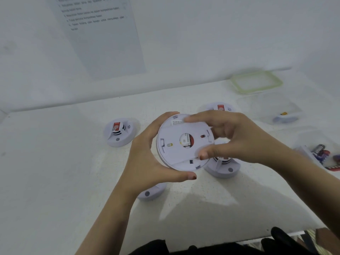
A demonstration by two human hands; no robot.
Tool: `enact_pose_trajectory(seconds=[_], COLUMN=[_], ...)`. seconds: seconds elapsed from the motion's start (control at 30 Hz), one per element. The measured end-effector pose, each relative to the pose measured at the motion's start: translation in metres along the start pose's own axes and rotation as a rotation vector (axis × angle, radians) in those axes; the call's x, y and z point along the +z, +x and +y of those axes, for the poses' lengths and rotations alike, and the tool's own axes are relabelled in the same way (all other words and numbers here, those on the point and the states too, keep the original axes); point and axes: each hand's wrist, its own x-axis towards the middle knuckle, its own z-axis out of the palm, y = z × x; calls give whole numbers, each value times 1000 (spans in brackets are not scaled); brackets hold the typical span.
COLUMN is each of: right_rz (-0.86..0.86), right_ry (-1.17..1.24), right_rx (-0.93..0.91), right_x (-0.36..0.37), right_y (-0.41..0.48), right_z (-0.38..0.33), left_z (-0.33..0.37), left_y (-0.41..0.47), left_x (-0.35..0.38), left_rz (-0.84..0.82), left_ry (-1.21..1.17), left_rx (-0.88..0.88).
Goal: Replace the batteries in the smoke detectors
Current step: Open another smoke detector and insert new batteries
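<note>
Five smoke detectors were in view. One, the held smoke detector [184,142], was up off the white table [55,162], its flat back turned toward the camera and its domed face turned away. As a round disc it showed no long axis, and it sat slightly tilted.

The left hand [147,153] grasped its left rim, fingers curled over the far edge and thumb at the near edge. The right hand [231,137] pinched its right side, forefinger on the far part of the back plate and thumb on the near part.

The other four stood sensor side up on the table:
- The left detector [119,132] was well to the left of the held one.
- The far-right detector [220,107] was beyond it.
- The near-right detector [224,169] was just below it, partly under the right hand.
- The near-left detector [150,193] was mostly hidden by the left forearm.

Far to the right of the held one were two clear tubs. The battery tub [303,150] held a few batteries [321,152], their number unclear. The second tub [266,105] was farther back, with one green-rimmed lid [256,82] beyond it.
</note>
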Motion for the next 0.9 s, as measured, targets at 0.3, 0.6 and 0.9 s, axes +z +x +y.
enact_pose_trajectory(seconds=[0.3, 0.6, 0.9], right_rz=[-40, 176, 252], right_ry=[259, -531, -831], right_rx=[26, -218, -395], right_x=[7, 4, 4], right_y=[-1, -2, -2], right_z=[0, 7, 3], left_z=[3, 3, 1], left_y=[0, 6, 8], left_x=[-2, 2, 2], left_rz=[-14, -27, -21], left_ry=[0, 73, 122], left_rx=[17, 23, 47])
